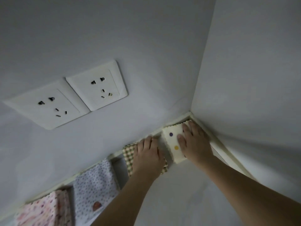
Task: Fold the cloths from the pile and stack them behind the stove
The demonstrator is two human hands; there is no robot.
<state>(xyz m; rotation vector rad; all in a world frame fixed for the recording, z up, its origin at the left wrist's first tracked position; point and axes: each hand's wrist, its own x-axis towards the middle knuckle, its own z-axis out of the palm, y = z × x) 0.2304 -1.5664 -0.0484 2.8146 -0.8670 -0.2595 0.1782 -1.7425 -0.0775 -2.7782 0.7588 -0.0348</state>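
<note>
A folded cream cloth with coloured dots (pixel 173 141) lies in the far corner of the counter against the wall. My right hand (pixel 193 142) lies flat on its right side, fingers straight. Left of it sits a folded green-checked cloth (pixel 128 154), and my left hand (pixel 149 154) rests flat on top of it, fingers stretched toward the wall. Further left along the wall lie a white cloth with small dots (pixel 96 185) and a pink patterned cloth (pixel 45 209). The stove and the pile are out of sight.
Two white wall sockets (pixel 65 95) sit on the back wall above the cloths. A side wall (pixel 252 79) closes the corner on the right. A pale strip (pixel 175 121) runs along the joint of counter and wall. Bare counter (pixel 187 193) lies between my forearms.
</note>
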